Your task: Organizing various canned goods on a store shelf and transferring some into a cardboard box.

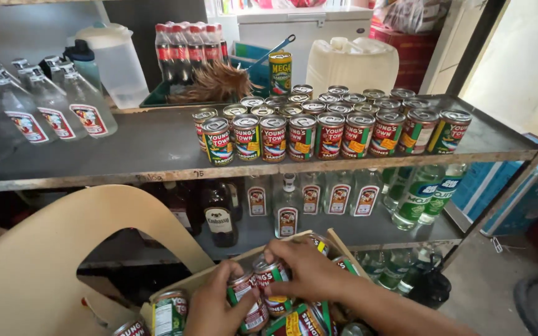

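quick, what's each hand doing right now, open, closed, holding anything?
Left hand: closed around a red-labelled tin can in the cardboard box.
Right hand: fingers closed over another tin can there.

Both hands are bare: no gloves, rings or watch show on the left hand or the right hand. The right forearm is uncovered, with no sleeve visible.

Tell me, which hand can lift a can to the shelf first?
Probably the right hand: it lies on top of the cans in the box, on the side under the shelf's can rows. The left hand sits lower, gripping one from the side.
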